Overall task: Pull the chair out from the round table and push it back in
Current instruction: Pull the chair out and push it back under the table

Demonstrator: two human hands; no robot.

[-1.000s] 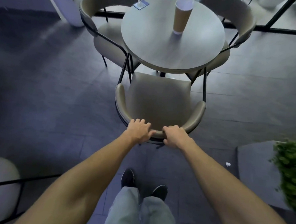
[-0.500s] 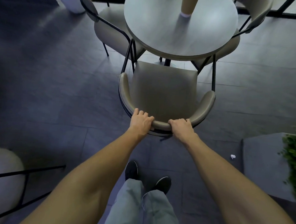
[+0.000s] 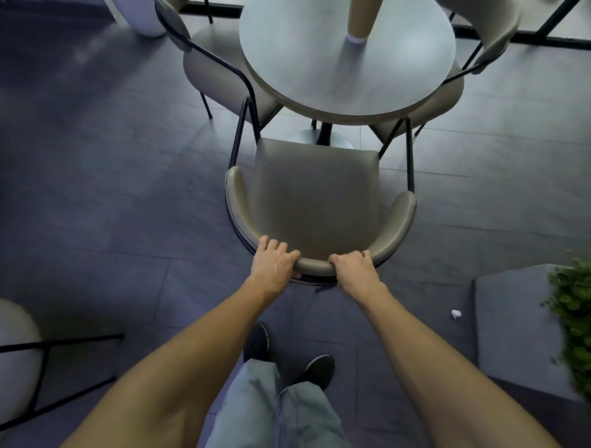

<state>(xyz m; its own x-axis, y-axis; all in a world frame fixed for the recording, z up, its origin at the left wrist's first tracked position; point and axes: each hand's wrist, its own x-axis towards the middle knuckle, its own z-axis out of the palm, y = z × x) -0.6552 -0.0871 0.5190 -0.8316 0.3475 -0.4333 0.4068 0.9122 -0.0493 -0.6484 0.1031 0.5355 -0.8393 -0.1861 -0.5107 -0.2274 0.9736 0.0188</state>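
The person is standing behind the chair (image 3: 314, 204) and is looking down at it. The left hand (image 3: 274, 264) is gripping the top of the curved backrest, left of its middle, with the fingers lying over the rim. The right hand (image 3: 353, 269) is gripping the same rim just right of the middle, with the fingers curled over the edge, so both hands are closed on the chair. The chair is standing on the dark tiled floor (image 3: 101, 186), with its seat fully in view and its front edge near the rim of the round counter (image 3: 343, 65), not under it. A brown paper cup (image 3: 361, 15) is standing upright on the counter, toward its far side. Two other chairs are sitting pushed in at the counter, one on the left (image 3: 207, 58) and one on the right (image 3: 481, 45). The person's dark shoes (image 3: 319, 370) and light grey trousers (image 3: 277, 418) are showing between the forearms. A green plant (image 3: 583, 324) is standing at the right edge, and a small white scrap (image 3: 456, 313) is lying on the floor near it.
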